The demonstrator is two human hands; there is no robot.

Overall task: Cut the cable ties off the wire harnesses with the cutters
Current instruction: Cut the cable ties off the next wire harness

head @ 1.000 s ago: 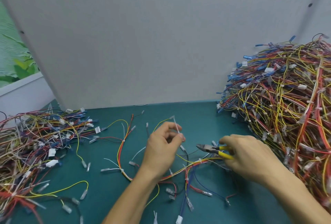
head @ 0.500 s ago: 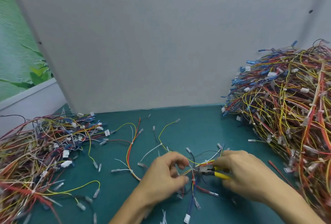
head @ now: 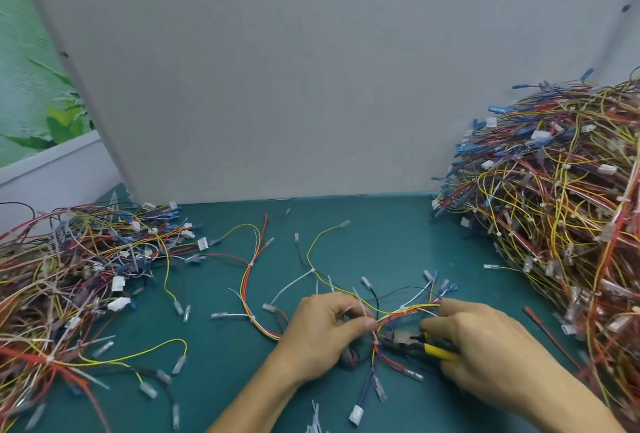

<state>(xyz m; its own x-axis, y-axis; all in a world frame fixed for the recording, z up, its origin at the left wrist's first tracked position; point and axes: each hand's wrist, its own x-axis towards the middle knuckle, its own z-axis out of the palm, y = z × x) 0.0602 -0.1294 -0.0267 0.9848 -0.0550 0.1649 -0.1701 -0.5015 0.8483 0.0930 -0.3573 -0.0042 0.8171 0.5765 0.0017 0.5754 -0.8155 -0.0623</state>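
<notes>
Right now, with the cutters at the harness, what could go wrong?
1. The cutters sit right beside the left hand, which pinches the wire harness; a slip could nip a fingertip.
2. Red, yellow and blue wires crowd the blades, so a squeeze by the right hand might cut a wire instead of the cable tie.

A head-worn wide-angle camera faces forward and down over the green table [head: 381, 235] at close range: left hand [head: 325, 332] and right hand [head: 485, 349] sit low at centre, forearms entering from the bottom edge. A grey partition [head: 311, 69] fills the upper half (its side edges slant with the wide lens); the left harness pile [head: 69, 276] and right harness pile [head: 561, 224] are cropped at the sides.
</notes>
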